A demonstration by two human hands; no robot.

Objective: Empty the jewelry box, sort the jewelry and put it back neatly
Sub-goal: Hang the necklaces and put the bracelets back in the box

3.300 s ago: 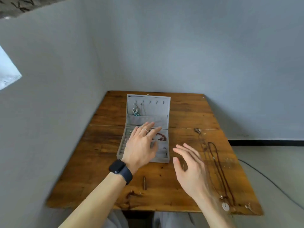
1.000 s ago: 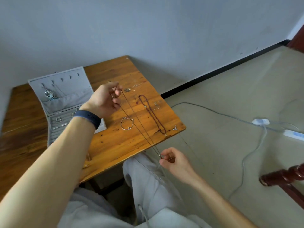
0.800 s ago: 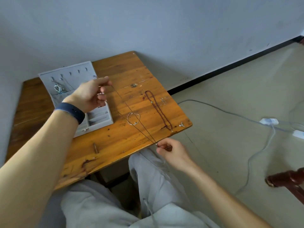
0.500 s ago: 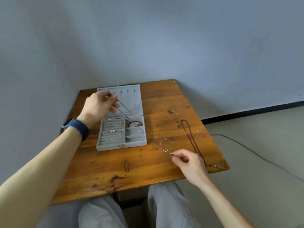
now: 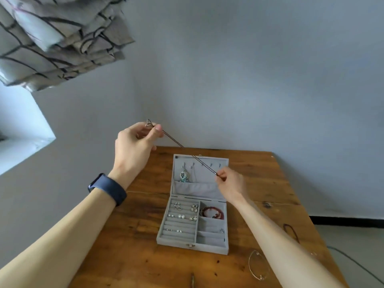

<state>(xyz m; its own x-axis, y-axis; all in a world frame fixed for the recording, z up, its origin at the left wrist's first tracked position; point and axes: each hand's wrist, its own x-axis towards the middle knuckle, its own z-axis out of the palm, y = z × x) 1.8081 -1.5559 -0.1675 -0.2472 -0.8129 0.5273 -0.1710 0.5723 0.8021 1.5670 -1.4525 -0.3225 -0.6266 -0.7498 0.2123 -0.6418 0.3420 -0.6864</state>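
Stretching a thin dark necklace taut in the air, the person holds it between both hands above the open jewelry box. The left hand is raised in front of the wall, thumb and forefinger pinching the cord just below a small loop at its end, the other fingers curled in. The right hand is lower, in front of the box's upright lid, and pinches the other end of the necklace between its fingertips. The cord slants straight from upper left to lower right, crossing the lid's top edge. The box stands on the wooden table, near its middle. Inside the lid a teal pendant hangs on the left, above a pocket. In the tray, small earrings sit in the ribbed rows on the left, and a red bead bracelet lies in the upper right compartment. On the table right of the box lie a thin silver bangle, partly hidden by the right forearm, and a dark cord near the table's right edge. A dark blue watch is on the left wrist.
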